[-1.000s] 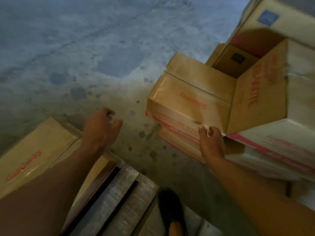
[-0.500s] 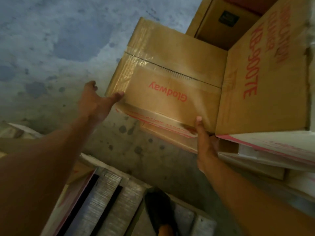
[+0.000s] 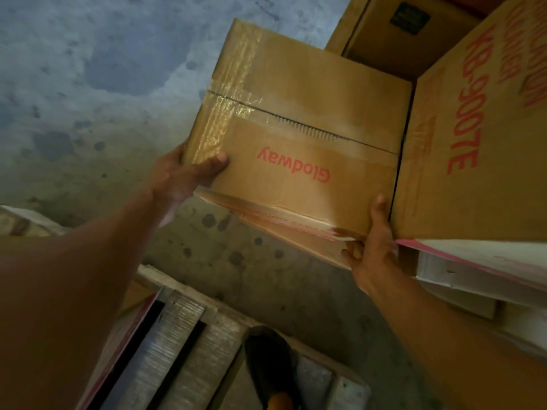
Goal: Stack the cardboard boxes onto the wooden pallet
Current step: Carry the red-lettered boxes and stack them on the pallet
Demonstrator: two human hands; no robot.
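Left grip (image 3: pixel 183 176) now clamped on the Glodway box (image 3: pixel 296 137): thumb over the top face, fingers round the left corner. Half a second ago it was only reaching, splayed. Right grip (image 3: pixel 374 253) grasps the near right bottom corner, as before. Box sits atop a flatter box, touching the KB-900TE box (image 3: pixel 473 143), apart from the wooden pallet (image 3: pixel 183 335). Judgement: two-handed hold complete, lift can start
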